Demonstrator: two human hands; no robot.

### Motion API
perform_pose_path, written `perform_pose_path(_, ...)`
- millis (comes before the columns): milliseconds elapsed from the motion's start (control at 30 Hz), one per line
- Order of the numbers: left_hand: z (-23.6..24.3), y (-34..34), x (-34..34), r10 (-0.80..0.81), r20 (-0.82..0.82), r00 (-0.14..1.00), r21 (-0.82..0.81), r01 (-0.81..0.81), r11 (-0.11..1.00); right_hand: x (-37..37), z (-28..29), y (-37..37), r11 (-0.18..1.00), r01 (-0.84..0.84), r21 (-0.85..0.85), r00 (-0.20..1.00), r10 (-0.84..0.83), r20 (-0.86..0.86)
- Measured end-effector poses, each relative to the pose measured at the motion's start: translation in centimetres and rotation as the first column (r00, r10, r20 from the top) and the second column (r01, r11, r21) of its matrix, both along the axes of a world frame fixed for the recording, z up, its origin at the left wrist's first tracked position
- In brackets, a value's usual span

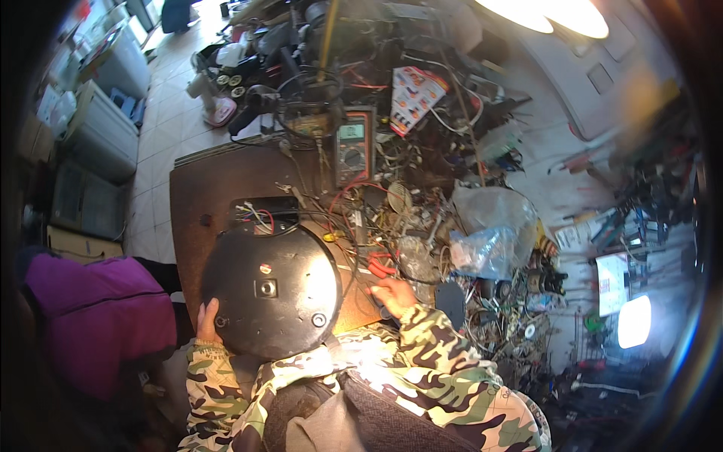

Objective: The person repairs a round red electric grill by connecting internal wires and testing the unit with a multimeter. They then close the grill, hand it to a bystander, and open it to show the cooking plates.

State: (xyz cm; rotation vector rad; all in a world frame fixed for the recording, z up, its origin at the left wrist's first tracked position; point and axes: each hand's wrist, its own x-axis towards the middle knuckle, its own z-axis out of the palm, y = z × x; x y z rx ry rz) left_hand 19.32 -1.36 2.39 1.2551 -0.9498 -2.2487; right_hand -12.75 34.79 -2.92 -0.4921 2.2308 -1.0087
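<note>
A round black appliance base with a glossy underside (pixel 271 292) lies bottom-up on the brown wooden worktop, its rim overhanging the near edge. Screws and a square centre fitting dot its face; red and white wires spill from an open section at its far side. Just right lie red-handled pliers (pixel 382 265), possibly cutters.

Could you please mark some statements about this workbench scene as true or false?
1. The left hand rests on the rim of the round black appliance base. True.
2. The right hand lies on top of the multimeter. False: the multimeter stands farther back on the bench, apart from both hands.
3. Red-handled pliers lie just beyond the right hand. True.
4. The sleeves are plain blue. False: they are camouflage.
</note>
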Motion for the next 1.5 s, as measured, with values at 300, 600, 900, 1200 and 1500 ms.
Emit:
perform_pose_path(300,-2.3,-0.6,1.2,-0.005,-0.046,0.999,0.122,0.011,0.992,7.3,0.4,-6.3,0.991,0.045,-0.125,0.975,-0.016,0.222)
perform_pose_path(600,-4.7,-3.6,4.1,-0.060,0.054,0.997,0.240,0.045,0.970,5.3,3.7,3.1,0.854,0.512,0.096,0.833,-0.466,-0.299)
perform_pose_path(900,-2.9,-2.3,2.5,-0.091,0.039,0.995,0.305,0.074,0.949,1.1,3.1,19.7,0.578,0.692,0.433,0.707,-0.664,-0.244)
perform_pose_path(1200,-1.4,-0.8,1.6,-0.062,0.130,0.990,0.242,0.029,0.970,0.0,-8.6,29.9,0.801,0.567,-0.193,0.824,-0.553,0.128)
perform_pose_path(1500,-0.7,-0.3,1.0,-0.016,-0.024,1.000,-0.033,0.015,0.999,-3.2,9.6,15.3,0.855,0.429,-0.291,0.902,-0.424,0.085)
